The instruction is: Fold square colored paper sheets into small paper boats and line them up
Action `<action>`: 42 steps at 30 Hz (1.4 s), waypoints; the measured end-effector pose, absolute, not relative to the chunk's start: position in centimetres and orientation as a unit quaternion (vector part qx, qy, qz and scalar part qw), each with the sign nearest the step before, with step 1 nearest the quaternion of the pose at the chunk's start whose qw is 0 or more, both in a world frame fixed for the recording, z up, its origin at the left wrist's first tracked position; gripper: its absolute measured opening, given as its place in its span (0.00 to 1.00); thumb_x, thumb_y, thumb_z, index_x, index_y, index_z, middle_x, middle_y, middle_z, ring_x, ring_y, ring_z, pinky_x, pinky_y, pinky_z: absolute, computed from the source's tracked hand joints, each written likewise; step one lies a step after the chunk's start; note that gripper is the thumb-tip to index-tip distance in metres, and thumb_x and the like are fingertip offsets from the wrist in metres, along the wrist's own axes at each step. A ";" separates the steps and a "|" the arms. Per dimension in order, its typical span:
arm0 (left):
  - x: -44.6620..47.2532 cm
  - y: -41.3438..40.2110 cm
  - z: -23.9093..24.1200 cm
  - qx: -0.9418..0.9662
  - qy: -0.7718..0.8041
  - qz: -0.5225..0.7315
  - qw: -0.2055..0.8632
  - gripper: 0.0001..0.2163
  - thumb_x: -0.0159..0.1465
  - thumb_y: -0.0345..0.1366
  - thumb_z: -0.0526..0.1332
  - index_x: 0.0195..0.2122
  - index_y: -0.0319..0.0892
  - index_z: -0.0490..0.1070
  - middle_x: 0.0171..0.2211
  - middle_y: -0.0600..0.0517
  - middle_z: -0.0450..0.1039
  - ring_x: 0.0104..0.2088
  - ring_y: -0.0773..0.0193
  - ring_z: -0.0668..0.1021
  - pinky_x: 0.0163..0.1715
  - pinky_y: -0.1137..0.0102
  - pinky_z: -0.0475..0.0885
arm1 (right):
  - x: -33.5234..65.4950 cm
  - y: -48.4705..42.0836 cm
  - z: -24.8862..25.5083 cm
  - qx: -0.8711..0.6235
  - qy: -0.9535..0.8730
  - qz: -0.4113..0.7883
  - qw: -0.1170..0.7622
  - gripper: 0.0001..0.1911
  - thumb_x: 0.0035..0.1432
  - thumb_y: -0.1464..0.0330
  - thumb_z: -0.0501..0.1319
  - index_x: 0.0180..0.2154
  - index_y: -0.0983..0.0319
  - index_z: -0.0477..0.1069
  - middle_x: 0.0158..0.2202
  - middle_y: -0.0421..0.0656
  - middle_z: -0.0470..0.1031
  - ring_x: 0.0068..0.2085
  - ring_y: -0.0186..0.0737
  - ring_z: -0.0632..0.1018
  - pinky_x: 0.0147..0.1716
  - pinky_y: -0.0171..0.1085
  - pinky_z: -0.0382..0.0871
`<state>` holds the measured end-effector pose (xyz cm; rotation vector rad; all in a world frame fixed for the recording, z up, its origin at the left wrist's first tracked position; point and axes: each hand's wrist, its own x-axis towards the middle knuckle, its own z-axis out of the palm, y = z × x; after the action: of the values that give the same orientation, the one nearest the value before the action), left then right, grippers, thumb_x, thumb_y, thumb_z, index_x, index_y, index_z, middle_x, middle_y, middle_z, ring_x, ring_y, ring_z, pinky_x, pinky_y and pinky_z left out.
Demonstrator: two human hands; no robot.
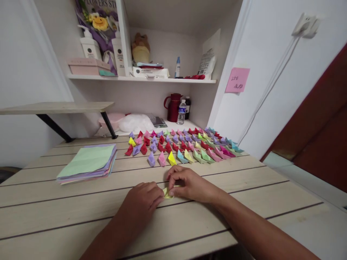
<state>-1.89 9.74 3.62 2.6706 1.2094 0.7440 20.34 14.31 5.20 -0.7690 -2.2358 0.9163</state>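
Note:
A small piece of folded yellow paper (167,194) lies on the wooden tabletop (81,216), between my two hands and partly hidden by them. My left hand (145,198) is closed, its fingertips at the paper's left end. From the right, my right hand (187,184) pinches the same paper with thumb and fingers. Just beyond the hands stand rows of folded paper boats in many colours, among them a bright yellow boat (171,159), a pink boat (162,159) and a purple boat (151,159).
A stack of coloured paper sheets (86,161) lies at the left, light green on top. Behind it a small raised shelf (56,107) stands on black legs. At the back are a dark red jug (172,108) and a water bottle (181,113).

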 end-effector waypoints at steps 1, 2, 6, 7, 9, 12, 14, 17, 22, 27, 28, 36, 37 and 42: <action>-1.9 9.7 3.6 0.884 0.397 0.240 0.055 0.09 0.68 0.34 0.56 0.33 0.46 0.74 0.32 0.54 0.77 0.33 0.64 0.76 0.34 0.70 0.67 | 20.3 14.4 5.1 -0.295 -0.841 0.343 0.297 0.03 0.56 0.70 0.70 0.30 0.60 0.78 0.40 0.44 0.75 0.44 0.41 0.77 0.46 0.37 0.70; -1.9 9.7 3.6 0.887 0.396 0.234 0.051 0.09 0.68 0.33 0.55 0.33 0.46 0.74 0.32 0.54 0.76 0.33 0.64 0.76 0.34 0.70 0.67 | 20.3 14.5 5.1 -0.300 -0.840 0.342 0.295 0.03 0.57 0.70 0.69 0.30 0.61 0.78 0.39 0.44 0.75 0.43 0.41 0.77 0.45 0.37 0.70; -1.9 9.5 3.5 0.892 0.396 0.215 0.035 0.10 0.68 0.31 0.54 0.34 0.46 0.74 0.32 0.54 0.76 0.33 0.64 0.76 0.35 0.69 0.67 | 20.3 14.6 5.0 -0.309 -0.846 0.334 0.279 0.03 0.58 0.70 0.67 0.31 0.61 0.78 0.36 0.43 0.78 0.39 0.40 0.78 0.40 0.35 0.70; -1.8 9.5 3.4 0.892 0.397 0.212 0.033 0.10 0.69 0.32 0.54 0.34 0.46 0.74 0.32 0.54 0.76 0.33 0.64 0.76 0.35 0.69 0.67 | 20.4 14.6 5.0 -0.311 -0.848 0.330 0.274 0.02 0.58 0.70 0.68 0.31 0.61 0.79 0.34 0.42 0.78 0.38 0.39 0.78 0.39 0.35 0.70; -1.8 9.4 3.5 0.893 0.399 0.205 0.028 0.10 0.69 0.32 0.54 0.34 0.46 0.74 0.33 0.53 0.76 0.34 0.64 0.76 0.35 0.69 0.67 | 20.4 14.6 5.0 -0.313 -0.855 0.319 0.264 0.01 0.55 0.71 0.69 0.32 0.60 0.79 0.33 0.41 0.78 0.36 0.39 0.78 0.37 0.33 0.69; -1.7 9.4 3.6 0.896 0.398 0.196 0.023 0.10 0.69 0.32 0.53 0.34 0.45 0.74 0.33 0.53 0.76 0.34 0.63 0.76 0.36 0.68 0.67 | 20.3 14.5 4.9 -0.325 -0.862 0.293 0.257 0.02 0.54 0.72 0.69 0.32 0.60 0.79 0.32 0.40 0.78 0.34 0.37 0.77 0.34 0.32 0.66; -1.7 9.3 3.6 0.898 0.397 0.190 0.019 0.10 0.69 0.32 0.54 0.34 0.45 0.73 0.33 0.53 0.76 0.34 0.63 0.76 0.35 0.68 0.67 | 20.3 14.6 4.7 -0.337 -0.864 0.274 0.254 0.01 0.55 0.72 0.68 0.32 0.61 0.79 0.31 0.40 0.78 0.32 0.36 0.75 0.31 0.31 0.64; -1.6 9.3 3.6 0.899 0.397 0.184 0.013 0.10 0.69 0.31 0.54 0.34 0.45 0.73 0.32 0.54 0.75 0.33 0.63 0.76 0.35 0.68 0.67 | 20.1 14.5 4.6 -0.347 -0.870 0.246 0.249 0.01 0.55 0.72 0.68 0.31 0.61 0.78 0.29 0.39 0.76 0.29 0.34 0.73 0.28 0.30 0.61; -1.4 9.3 3.6 0.896 0.406 0.182 0.007 0.09 0.69 0.31 0.55 0.33 0.44 0.73 0.33 0.54 0.76 0.33 0.63 0.76 0.35 0.68 0.69 | 20.0 14.3 4.7 -0.331 -0.888 0.207 0.243 0.04 0.53 0.75 0.68 0.31 0.61 0.77 0.30 0.40 0.77 0.31 0.35 0.74 0.31 0.30 0.61; -1.5 9.3 3.8 0.892 0.413 0.183 0.004 0.06 0.68 0.32 0.57 0.39 0.45 0.74 0.36 0.54 0.79 0.37 0.62 0.78 0.38 0.67 0.71 | 20.1 14.5 4.7 -0.308 -0.902 0.182 0.242 0.03 0.56 0.74 0.67 0.32 0.61 0.77 0.32 0.40 0.77 0.34 0.37 0.76 0.33 0.31 0.63; -1.5 9.3 3.8 0.893 0.413 0.182 0.003 0.05 0.67 0.32 0.58 0.40 0.45 0.74 0.36 0.54 0.79 0.37 0.62 0.78 0.38 0.67 0.71 | 20.2 14.5 4.7 -0.301 -0.905 0.178 0.241 0.03 0.57 0.73 0.67 0.32 0.60 0.76 0.32 0.41 0.77 0.35 0.37 0.76 0.34 0.31 0.64; -1.0 9.6 3.8 0.896 0.413 0.163 -0.008 0.07 0.67 0.30 0.58 0.32 0.43 0.72 0.31 0.55 0.77 0.32 0.63 0.77 0.34 0.68 0.70 | 20.1 14.3 5.0 -0.271 -0.922 0.159 0.226 0.03 0.60 0.72 0.65 0.32 0.60 0.75 0.33 0.42 0.78 0.38 0.40 0.76 0.40 0.35 0.63; -0.9 9.7 3.7 0.895 0.416 0.162 -0.010 0.07 0.67 0.30 0.58 0.32 0.43 0.72 0.30 0.55 0.77 0.31 0.62 0.77 0.33 0.68 0.70 | 20.1 14.2 5.1 -0.271 -0.922 0.160 0.226 0.03 0.60 0.72 0.65 0.32 0.61 0.75 0.33 0.42 0.77 0.38 0.41 0.76 0.39 0.35 0.63; -1.0 9.9 3.8 0.893 0.420 0.164 -0.013 0.06 0.67 0.31 0.59 0.32 0.43 0.72 0.31 0.55 0.77 0.31 0.64 0.77 0.34 0.69 0.70 | 20.1 14.5 4.8 -0.285 -0.913 0.182 0.228 0.02 0.59 0.73 0.66 0.33 0.61 0.76 0.34 0.42 0.77 0.38 0.40 0.75 0.38 0.34 0.63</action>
<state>-0.96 9.85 3.79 2.8268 1.3299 0.5194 20.08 14.52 4.79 -0.7843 -2.5145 0.5001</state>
